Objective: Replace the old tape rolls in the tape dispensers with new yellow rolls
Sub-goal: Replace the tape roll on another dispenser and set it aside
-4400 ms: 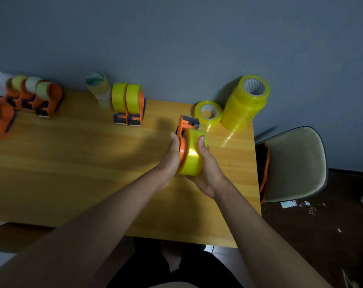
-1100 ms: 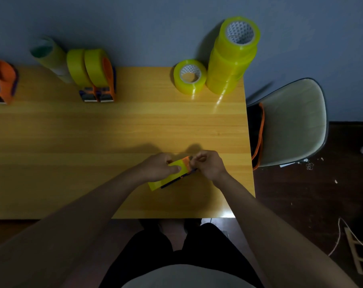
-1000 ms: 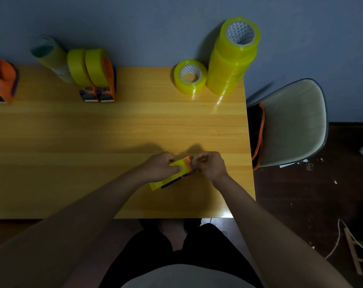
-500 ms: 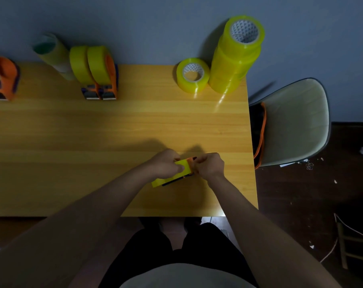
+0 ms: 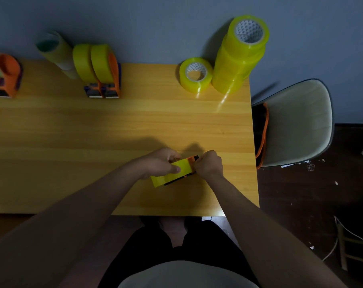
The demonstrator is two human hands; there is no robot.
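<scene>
i see my left hand [image 5: 161,164] wrapped over the yellow roll [image 5: 172,172] seated in the orange dispenser [image 5: 192,160], thumb on the roll's face, holding it just above the near right part of the bench [image 5: 114,129], while my right hand [image 5: 208,164] has its grip pinched at the dispenser's front end, where exactly what the fingertips hold is hidden. at the far edge stand two loaded dispensers [image 5: 102,71] beside a pale roll stack [image 5: 55,53], another dispenser [image 5: 4,74] at far left, and a single new roll [image 5: 196,76] next to a tall stack [image 5: 239,55] at the right corner, with a chair [image 5: 297,121] beyond.
</scene>
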